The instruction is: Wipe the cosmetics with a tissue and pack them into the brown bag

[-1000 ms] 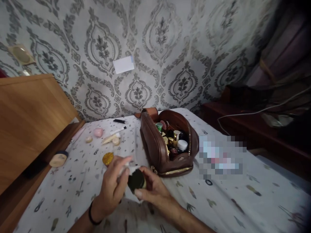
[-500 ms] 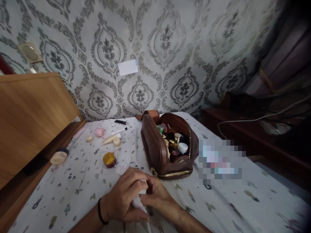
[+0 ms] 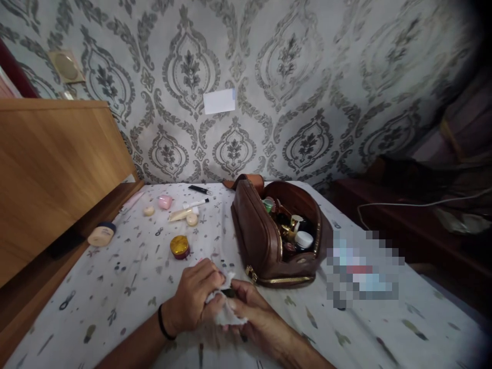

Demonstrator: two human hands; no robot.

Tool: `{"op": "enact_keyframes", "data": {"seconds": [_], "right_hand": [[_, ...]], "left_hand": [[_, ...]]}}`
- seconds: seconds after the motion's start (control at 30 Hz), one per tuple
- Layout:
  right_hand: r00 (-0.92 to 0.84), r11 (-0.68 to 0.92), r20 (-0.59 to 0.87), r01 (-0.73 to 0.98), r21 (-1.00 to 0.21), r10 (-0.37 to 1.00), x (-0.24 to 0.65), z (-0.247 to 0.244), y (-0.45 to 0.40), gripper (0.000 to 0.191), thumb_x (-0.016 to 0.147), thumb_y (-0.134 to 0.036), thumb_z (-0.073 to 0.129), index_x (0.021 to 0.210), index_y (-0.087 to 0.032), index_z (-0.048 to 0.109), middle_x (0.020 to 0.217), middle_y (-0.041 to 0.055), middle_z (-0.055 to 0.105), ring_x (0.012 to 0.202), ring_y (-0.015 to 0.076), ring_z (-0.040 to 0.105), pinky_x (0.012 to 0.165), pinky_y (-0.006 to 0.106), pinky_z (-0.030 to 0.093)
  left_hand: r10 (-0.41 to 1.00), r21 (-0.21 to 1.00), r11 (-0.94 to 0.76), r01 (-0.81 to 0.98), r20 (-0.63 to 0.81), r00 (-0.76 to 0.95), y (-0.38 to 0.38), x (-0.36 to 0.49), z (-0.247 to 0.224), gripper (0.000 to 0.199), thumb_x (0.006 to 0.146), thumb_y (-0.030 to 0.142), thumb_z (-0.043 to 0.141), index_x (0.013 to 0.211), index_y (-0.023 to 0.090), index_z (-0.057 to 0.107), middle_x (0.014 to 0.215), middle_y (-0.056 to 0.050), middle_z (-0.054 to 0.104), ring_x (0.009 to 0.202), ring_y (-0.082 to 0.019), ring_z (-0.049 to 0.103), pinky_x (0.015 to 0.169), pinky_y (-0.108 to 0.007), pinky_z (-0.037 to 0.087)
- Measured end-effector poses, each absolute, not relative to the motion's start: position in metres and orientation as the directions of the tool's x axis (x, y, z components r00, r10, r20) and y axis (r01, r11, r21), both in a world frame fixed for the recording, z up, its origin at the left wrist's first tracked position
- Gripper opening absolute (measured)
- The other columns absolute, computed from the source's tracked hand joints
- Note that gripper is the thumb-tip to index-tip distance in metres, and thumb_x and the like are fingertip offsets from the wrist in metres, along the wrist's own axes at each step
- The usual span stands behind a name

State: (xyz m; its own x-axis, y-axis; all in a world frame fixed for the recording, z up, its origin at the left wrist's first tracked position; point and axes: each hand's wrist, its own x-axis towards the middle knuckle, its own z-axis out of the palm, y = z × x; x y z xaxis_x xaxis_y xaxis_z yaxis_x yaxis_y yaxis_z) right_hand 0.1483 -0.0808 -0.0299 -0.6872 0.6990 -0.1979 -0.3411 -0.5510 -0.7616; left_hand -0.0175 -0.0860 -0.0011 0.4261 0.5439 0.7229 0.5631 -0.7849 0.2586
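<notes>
My left hand (image 3: pixel 198 294), with a black band at the wrist, grips a crumpled white cloth or tissue (image 3: pixel 230 316) near the bottom centre. My right hand (image 3: pixel 257 315) has its fingers pressed on the right side of the same white piece. A small dark object (image 3: pixel 229 293) shows between the fingers, partly wrapped; what it is cannot be made out. Just beyond my hands, to the right, stands an open brown bag (image 3: pixel 255 225) holding several small bottles and jars, among them a white-lidded jar (image 3: pixel 304 240). A gold-lidded jar (image 3: pixel 180 247) sits beyond my left hand.
On the patterned white sheet (image 3: pixel 134 312) lie a pink item (image 3: pixel 165 201), a cream tube (image 3: pixel 180 214), a black pen-like item (image 3: pixel 199 189) and a dark-lidded jar (image 3: pixel 102 234). A wooden cabinet (image 3: pixel 61 169) borders the left. Behind stands a papered wall; a blurred patch lies right of the bag.
The view has shifted, so things sit further right. The white piece between my hands is more spread out, and a dark object now shows in it.
</notes>
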Motion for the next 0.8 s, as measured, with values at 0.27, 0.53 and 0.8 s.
{"op": "enact_keyframes", "data": {"seconds": [0.27,0.53,0.8], "right_hand": [[-0.707,-0.518,-0.110,-0.395,-0.759,0.699,0.147,-0.023,-0.081,0.052,0.060,-0.042,0.090,0.098,-0.014,0.067,0.075,-0.0005,0.067,0.057,0.0090,0.062,0.048,0.018,0.042],[-0.686,-0.491,-0.038,-0.481,-0.726,0.727,0.148,-0.022,-0.079,0.050,0.063,-0.041,0.090,0.100,-0.016,0.068,0.077,0.0011,0.068,0.063,0.0107,0.064,0.052,0.018,0.044],[-0.606,-0.474,-0.045,-0.570,-0.672,0.794,0.147,-0.021,-0.079,0.043,0.068,-0.041,0.086,0.102,-0.022,0.069,0.082,0.0003,0.068,0.061,0.0098,0.056,0.057,0.020,0.046]], "left_hand": [[0.784,0.620,-0.582,0.526,0.600,0.160,-0.084,-0.019,-0.003,0.033,0.099,0.027,0.041,0.067,0.020,0.042,0.060,0.003,0.043,0.056,-0.012,0.042,0.056,-0.026,0.034],[0.830,0.785,-0.558,0.269,0.532,0.170,-0.082,-0.018,-0.014,0.038,0.103,0.041,0.033,0.095,0.017,0.060,0.086,-0.005,0.060,0.081,-0.017,0.057,0.075,-0.030,0.044],[0.735,0.686,-0.674,0.273,0.588,0.337,-0.080,-0.019,-0.017,0.066,0.085,0.073,0.048,0.125,0.021,0.054,0.105,-0.009,0.059,0.096,-0.025,0.056,0.084,-0.037,0.045]]}}
